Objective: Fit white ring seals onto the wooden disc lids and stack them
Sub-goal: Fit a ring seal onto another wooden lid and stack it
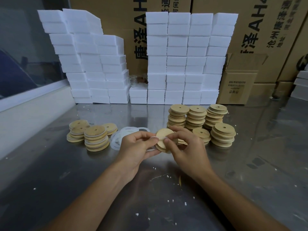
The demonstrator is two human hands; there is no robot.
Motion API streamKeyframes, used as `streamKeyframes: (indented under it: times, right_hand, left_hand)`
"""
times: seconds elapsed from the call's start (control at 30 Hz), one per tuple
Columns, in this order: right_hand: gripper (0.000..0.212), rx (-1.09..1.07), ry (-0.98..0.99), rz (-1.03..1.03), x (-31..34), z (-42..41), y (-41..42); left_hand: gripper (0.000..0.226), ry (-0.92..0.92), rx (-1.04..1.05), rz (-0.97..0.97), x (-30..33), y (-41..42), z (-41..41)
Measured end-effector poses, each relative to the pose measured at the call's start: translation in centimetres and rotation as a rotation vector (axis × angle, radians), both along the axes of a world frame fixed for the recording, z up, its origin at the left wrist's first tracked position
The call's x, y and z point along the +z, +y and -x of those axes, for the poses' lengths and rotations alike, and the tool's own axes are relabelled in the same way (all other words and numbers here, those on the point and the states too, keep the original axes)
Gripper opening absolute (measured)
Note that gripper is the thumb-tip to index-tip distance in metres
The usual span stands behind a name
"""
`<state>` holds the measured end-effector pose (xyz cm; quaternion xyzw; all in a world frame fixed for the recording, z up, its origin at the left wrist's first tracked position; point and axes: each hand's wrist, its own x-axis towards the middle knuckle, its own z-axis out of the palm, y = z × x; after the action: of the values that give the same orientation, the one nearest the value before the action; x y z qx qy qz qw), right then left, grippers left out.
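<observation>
Near zone: bare steel bench [50, 172], scattered w/ white crumbs.

Work zone, centre: both hands hold 1 wooden disc lid [162, 139] tilted above the bench. Left hand [138, 147] pinches the lid's left edge, thumb on top; grip is clamped on the lid. Right hand [186, 147] curls over the right edge, fingertips [166, 140] pressing at the rim; grip is also clamped on the lid. A thin white ring seal [154, 137] shows at the left rim near the left thumb. Judgement: seal is being worked into the rim groove; the tilt likely exposes the edge so both thumbs can roll the seal round. How far it is seated, cannot tell.

Mid zone, left: loose pile of white ring seals [116, 139] flat on the bench, just beside the left hand, prob. for quick pickup. Further left: short stacks of lids w/ white bands at the rims [95, 139], approx. 4 stacks; judged finished output.

Mid zone, right: taller stacks of plain lids [196, 117], approx. 5, no white bands seen; judged supply.

Far zone: white foam blocks [183, 64] stacked in columns, a small carton [238, 87] at right, large printed cartons [260, 22] behind.
</observation>
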<state>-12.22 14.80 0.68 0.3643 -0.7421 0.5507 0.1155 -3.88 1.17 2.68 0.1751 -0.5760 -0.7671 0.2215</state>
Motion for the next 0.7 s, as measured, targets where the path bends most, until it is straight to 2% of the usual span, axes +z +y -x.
streamKeyframes:
  times: [0.13,0.23,0.57,0.7]
  right_hand:
    - [0.002,0.000,-0.037,0.050,-0.04,0.12,-0.10]
    - [0.006,0.003,-0.046,0.065,0.01,0.24,0.04]
    - [0.008,-0.021,-0.116,0.157,0.52,0.10,0.07]
    - [0.009,-0.014,-0.072,0.161,0.78,-0.02,0.23]
  left_hand:
    - [0.010,0.008,0.001,0.043,0.01,0.12,-0.13]
    - [0.013,0.008,-0.005,0.064,0.01,0.14,-0.20]
    - [0.007,0.010,0.031,0.124,0.14,0.04,-0.04]
    - [0.007,0.023,0.033,0.118,0.27,0.01,-0.09]
